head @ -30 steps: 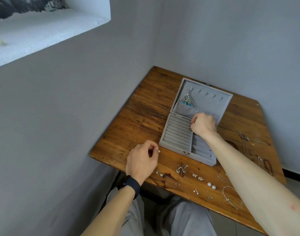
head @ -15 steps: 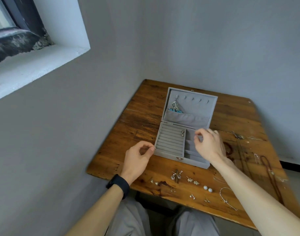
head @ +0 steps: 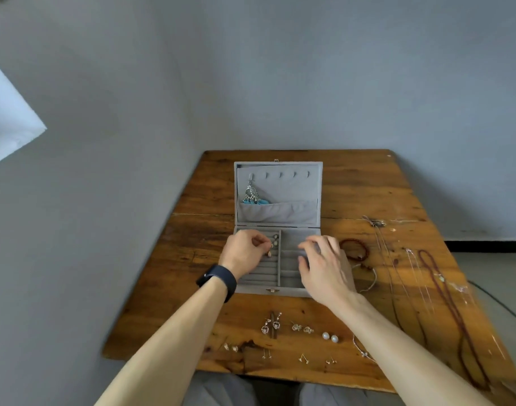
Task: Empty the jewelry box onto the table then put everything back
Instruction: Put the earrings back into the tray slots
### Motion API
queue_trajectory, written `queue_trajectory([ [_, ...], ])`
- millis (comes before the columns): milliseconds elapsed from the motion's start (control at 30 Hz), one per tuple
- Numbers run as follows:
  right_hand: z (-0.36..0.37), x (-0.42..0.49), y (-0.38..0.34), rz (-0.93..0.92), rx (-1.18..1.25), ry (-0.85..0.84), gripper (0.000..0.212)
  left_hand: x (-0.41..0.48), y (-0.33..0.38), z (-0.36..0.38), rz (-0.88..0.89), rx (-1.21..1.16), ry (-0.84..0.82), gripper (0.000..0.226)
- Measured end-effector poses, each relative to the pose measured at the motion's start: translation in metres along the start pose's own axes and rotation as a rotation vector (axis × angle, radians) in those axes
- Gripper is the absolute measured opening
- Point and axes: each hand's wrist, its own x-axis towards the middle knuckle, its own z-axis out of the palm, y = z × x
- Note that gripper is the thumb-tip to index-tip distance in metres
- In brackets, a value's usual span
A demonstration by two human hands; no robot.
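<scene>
An open grey velvet jewelry box (head: 277, 290) sits mid-table, its lid (head: 315, 186) upright with a silver and blue pendant (head: 251, 195) hanging inside. My left hand (head: 245, 253) pinches a small earring (head: 270, 253) over the ring slots at the box's left side. Two small pieces (head: 276, 240) sit in the upper slots. My right hand (head: 324, 266) hovers over the right compartments with relaxed fingers and holds nothing.
The wooden table (head: 198, 238) stands in a wall corner. Several earring pairs (head: 297, 329) lie along its near edge, with two pearls (head: 330, 337). A red bead bracelet (head: 355, 249), thin chains (head: 397, 265) and a long dark bead necklace (head: 444, 294) lie to the right.
My left hand moved from the table left of the box up over the ring slots with an earring. My right hand shifted slightly toward the right compartments. The camera swung to face the box.
</scene>
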Motion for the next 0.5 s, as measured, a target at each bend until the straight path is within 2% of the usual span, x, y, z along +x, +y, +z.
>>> queue_trajectory([
  [167,0.004,-0.002,0.001,-0.001,0.034,0.026,0.022,0.013,0.002,0.006,-0.092,0.040,0.038,0.010],
  [500,0.007,-0.002,0.002,0.022,0.056,0.021,0.024,0.026,0.009,0.013,-0.236,-0.064,0.045,0.017],
])
